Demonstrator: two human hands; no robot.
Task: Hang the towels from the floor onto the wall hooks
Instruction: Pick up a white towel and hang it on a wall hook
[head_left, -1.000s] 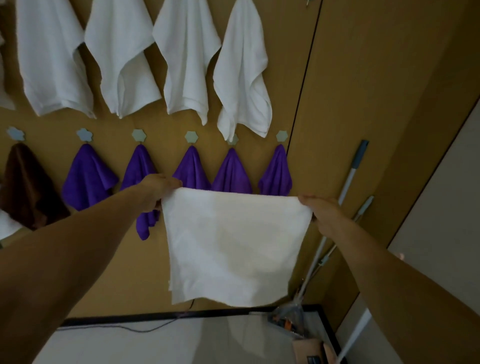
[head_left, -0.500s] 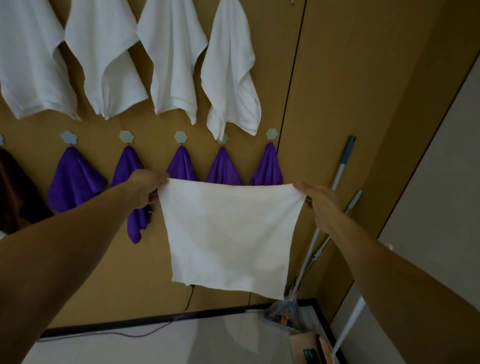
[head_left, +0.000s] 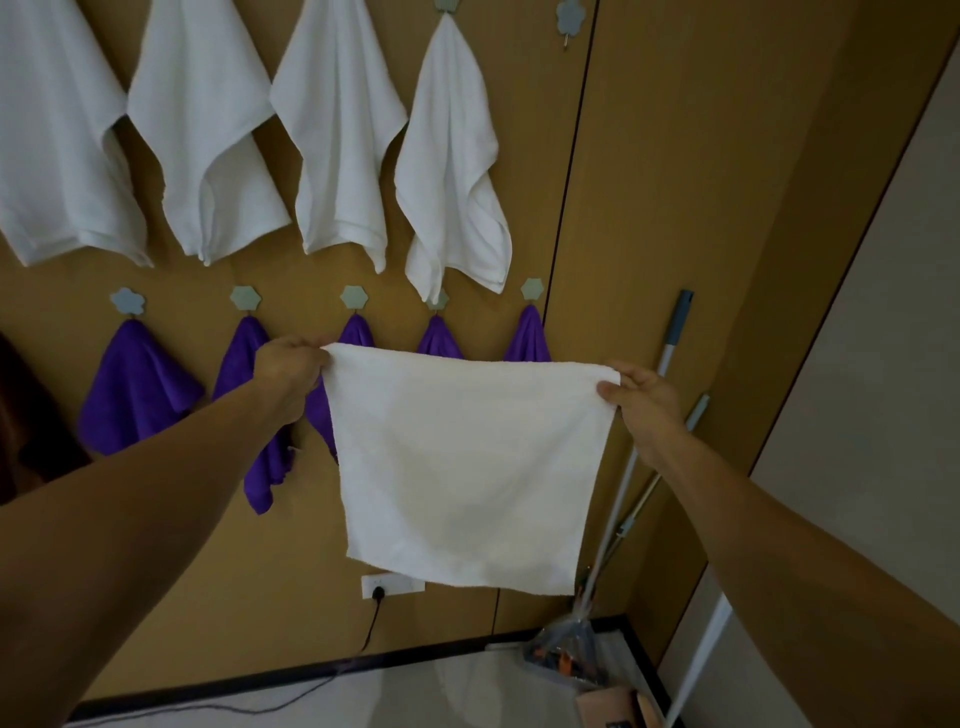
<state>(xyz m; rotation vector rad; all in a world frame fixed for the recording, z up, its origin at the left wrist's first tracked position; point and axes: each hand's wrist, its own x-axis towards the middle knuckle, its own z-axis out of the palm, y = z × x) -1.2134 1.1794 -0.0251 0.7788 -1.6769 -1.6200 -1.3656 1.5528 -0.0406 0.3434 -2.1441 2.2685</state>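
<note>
I hold a white towel (head_left: 467, 467) spread flat in front of the wooden wall. My left hand (head_left: 288, 371) pinches its top left corner and my right hand (head_left: 647, 397) pinches its top right corner. Above, several white towels (head_left: 457, 171) hang from an upper row of hooks. One bare flower-shaped hook (head_left: 570, 14) shows at the top, right of the last white towel. Below, purple towels (head_left: 137, 387) hang from a lower row of hooks (head_left: 532, 289), partly hidden behind the held towel.
Two mop handles (head_left: 670, 358) lean in the corner on the right. A wall socket (head_left: 389, 584) with a black cable sits low on the wall. A plastic bag and a box (head_left: 613, 701) lie on the floor by the corner. A dark brown cloth (head_left: 31, 415) hangs far left.
The view has tilted upward, so the empty upper hook and the wall socket have come into sight. Both hands keep the towel stretched, slightly higher against the purple towels.
</note>
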